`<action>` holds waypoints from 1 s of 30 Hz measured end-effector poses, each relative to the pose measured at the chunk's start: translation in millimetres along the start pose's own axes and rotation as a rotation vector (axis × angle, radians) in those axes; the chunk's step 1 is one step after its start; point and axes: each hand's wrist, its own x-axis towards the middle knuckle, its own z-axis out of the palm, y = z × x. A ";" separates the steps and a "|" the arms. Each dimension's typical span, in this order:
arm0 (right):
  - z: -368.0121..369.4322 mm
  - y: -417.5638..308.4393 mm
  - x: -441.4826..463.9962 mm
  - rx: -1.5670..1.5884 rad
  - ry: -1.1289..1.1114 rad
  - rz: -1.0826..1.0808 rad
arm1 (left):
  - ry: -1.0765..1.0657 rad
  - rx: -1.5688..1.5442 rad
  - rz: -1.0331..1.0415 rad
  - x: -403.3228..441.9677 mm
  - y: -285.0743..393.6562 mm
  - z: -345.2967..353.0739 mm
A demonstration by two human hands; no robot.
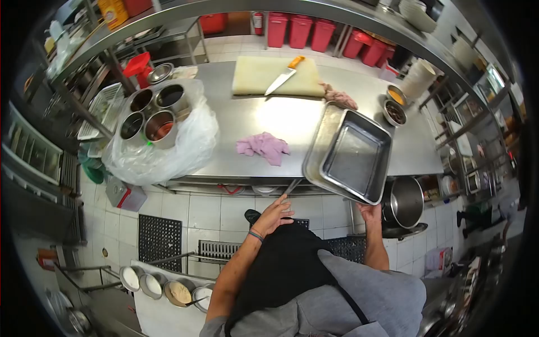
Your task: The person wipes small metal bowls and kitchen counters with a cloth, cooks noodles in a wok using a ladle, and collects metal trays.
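Observation:
My right hand [369, 212] is closed on the near edge of a deep rectangular metal pan [359, 151]. The pan overlaps a larger, shallower metal tray [315, 147] at the right of the steel table [247, 121]. In front of the table, my left hand [273, 216] has its fingers apart and appears to hold nothing. A thin metal bar [292, 186] shows just beyond its fingertips; whether they touch, I cannot tell. A crumpled pink cloth [264, 147] lies on the table between the tray and a plastic-covered group of metal pots [160, 129].
A knife [284, 75] lies on a cutting board [247, 78] at the back. Small bowls [394, 112] stand right of the pan. A large pot [407, 201] is below the table's right end. Several filled containers [178, 292] line the surface behind my left arm.

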 end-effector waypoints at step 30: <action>332.7 318.0 139.5 -1.968 -1.012 -1.168 | 0.604 -0.426 0.539 -148.9 -29.2 -66.5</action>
